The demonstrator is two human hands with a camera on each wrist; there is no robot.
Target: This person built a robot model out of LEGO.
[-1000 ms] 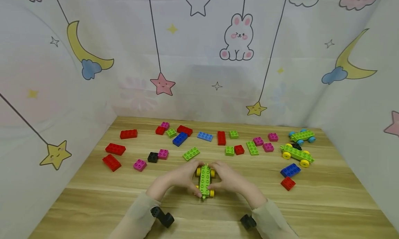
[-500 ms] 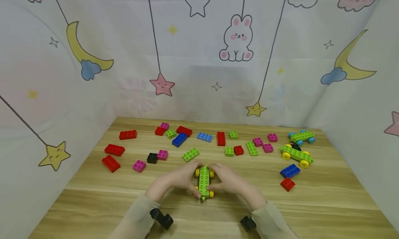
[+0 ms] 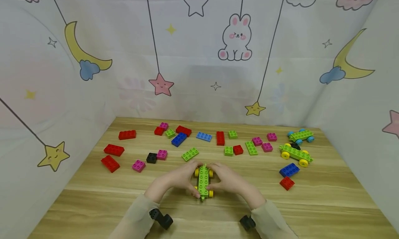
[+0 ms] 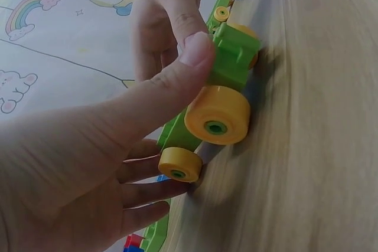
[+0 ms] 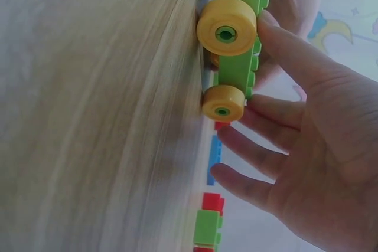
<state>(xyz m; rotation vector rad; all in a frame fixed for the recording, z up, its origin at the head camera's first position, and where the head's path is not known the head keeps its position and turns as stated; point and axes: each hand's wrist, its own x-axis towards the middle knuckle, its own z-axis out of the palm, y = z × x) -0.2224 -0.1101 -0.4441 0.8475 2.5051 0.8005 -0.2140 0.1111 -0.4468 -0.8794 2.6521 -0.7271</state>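
Note:
On the table in front of the person stands a green studded toy car base (image 3: pixel 203 182) with yellow wheels, lengthwise to the viewer. The left hand (image 3: pixel 184 179) grips it from the left, thumb at the near end and fingers by the far wheel. From the right, the right hand (image 3: pixel 225 178) holds it too, its thumb against the side behind the near wheel and its fingers at the far end. In the left wrist view a yellow wheel (image 4: pixel 217 115) shows below the thumb. The right wrist view shows another yellow wheel (image 5: pixel 227 26) close over the wood.
Two more car bases stand at the right, one with blue wheels (image 3: pixel 300 136), one with yellow wheels (image 3: pixel 296 154). Nearer lie a blue brick (image 3: pixel 289 170) and a red brick (image 3: pixel 286 183). Several loose bricks spread across the back and left, including a flat green one (image 3: pixel 190 154).

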